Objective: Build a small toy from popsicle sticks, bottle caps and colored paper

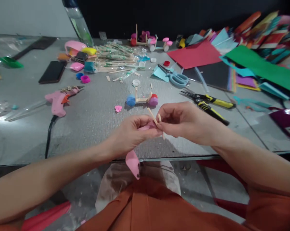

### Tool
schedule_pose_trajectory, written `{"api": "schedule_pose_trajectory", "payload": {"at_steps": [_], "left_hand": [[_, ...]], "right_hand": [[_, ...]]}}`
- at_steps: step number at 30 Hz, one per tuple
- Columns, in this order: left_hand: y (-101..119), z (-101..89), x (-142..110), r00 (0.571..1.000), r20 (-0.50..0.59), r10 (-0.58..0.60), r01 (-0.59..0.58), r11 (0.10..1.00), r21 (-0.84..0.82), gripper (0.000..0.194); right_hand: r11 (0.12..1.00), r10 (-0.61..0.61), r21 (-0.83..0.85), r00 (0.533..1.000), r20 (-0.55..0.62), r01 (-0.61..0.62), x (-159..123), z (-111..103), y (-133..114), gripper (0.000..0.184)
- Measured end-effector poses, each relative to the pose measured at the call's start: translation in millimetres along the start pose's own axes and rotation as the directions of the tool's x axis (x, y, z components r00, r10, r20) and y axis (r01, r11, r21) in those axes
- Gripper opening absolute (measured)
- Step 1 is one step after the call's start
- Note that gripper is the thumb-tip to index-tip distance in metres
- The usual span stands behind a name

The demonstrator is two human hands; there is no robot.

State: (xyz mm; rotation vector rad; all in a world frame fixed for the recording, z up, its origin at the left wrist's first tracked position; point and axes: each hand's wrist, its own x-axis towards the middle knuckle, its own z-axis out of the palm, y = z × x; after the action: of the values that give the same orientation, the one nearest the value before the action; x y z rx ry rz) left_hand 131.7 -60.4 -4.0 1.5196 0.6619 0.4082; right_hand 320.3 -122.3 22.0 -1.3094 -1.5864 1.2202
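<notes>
Nearest us, the wearer's orange garment [147, 208] and, just above it, a pink strip [132, 163] hanging past the near edge of the grey table [87, 131]. Over that edge we note both hands together, fingertips touching or nearly so. The left hand [132, 133] is curled, thumb and fingers closed on pink material (whether it is one piece with the hanging strip, we cannot tell). The right hand [185, 123] is half curled, thumb and forefinger pinching at the thin wooden sticks [152, 115], which stand tilted between the two hands; which fingers bear them, we cannot make out.

Just beyond the hands, we see a small wheeled model [142, 100] with blue, purple and red wheels; left of it, a pink scrap [118, 109]. Farther left lies a pink glue gun [58, 102]; to the right, yellow-and-black pliers [208, 102].

Farther still we log a white cap [136, 83], blue-handled scissors [178, 80] right of it, and a dark phone [52, 72] well to the left. Behind come a heap of wooden sticks [116, 53], a red sheet [195, 54] and, right, a green sheet [262, 69]. At the far side, a tilted clear bottle [79, 27].
</notes>
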Motion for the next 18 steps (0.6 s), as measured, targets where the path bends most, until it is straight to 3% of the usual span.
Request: {"api": "schedule_pose_trajectory", "payload": {"at_steps": [4, 8, 10, 13, 14, 15, 16, 17, 18], "left_hand": [[-7.2, -2.7, 1.9, 1.000, -0.020, 0.020, -0.020, 1.000, -0.021, 0.011], [-17.3, -2.2, 4.2, 0.999, -0.028, 0.039, -0.041, 0.998, -0.038, 0.014], [-19.3, -1.9, 5.0, 0.998, -0.033, 0.051, -0.052, 0.998, -0.036, 0.016], [-17.0, -5.3, 3.6, 0.997, -0.068, 0.046, -0.047, 0.999, -0.007, 0.017], [-15.7, -7.6, 2.4, 0.996, -0.081, 0.040, -0.040, 0.999, -0.008, 0.016], [-14.5, -10.4, 1.0, 0.995, -0.090, 0.034, -0.035, 0.999, -0.016, 0.015], [-13.7, -13.2, -0.4, 0.995, -0.098, 0.022, -0.025, 0.999, -0.026, 0.014], [-13.5, -15.9, -1.7, 0.995, -0.101, 0.006, -0.010, 0.999, -0.035, 0.015], [-13.8, -18.0, -2.8, 0.994, -0.106, -0.010, 0.006, 0.999, -0.042, 0.016]], "right_hand": [[0.998, 0.000, 0.067, 1.000, 0.010, 0.000, 9.5, 5.7, 7.9, 0.011], [1.000, -0.011, -0.001, 1.000, -0.029, 0.011, 9.2, 3.9, 7.2, 0.010], [0.996, -0.053, -0.077, 0.986, -0.160, 0.041, -5.7, 2.8, -0.4, 0.006], [0.970, -0.132, -0.239, 0.915, -0.381, 0.041, -46.8, 8.8, -13.4, 0.007], [0.954, -0.129, -0.297, 0.943, -0.307, 0.034, -61.1, 14.6, -13.8, 0.008], [0.939, -0.091, -0.341, 0.989, -0.119, 0.045, -73.3, 22.7, -10.5, 0.012], [0.915, -0.017, -0.395, 0.985, 0.169, 0.083, -81.9, 33.2, -2.9, 0.011], [0.870, 0.045, -0.479, 0.947, 0.318, 0.120, -86.3, 45.5, 8.8, 0.010], [0.799, 0.101, -0.586, 0.930, 0.352, 0.135, -86.3, 59.0, 23.7, 0.014]]}}
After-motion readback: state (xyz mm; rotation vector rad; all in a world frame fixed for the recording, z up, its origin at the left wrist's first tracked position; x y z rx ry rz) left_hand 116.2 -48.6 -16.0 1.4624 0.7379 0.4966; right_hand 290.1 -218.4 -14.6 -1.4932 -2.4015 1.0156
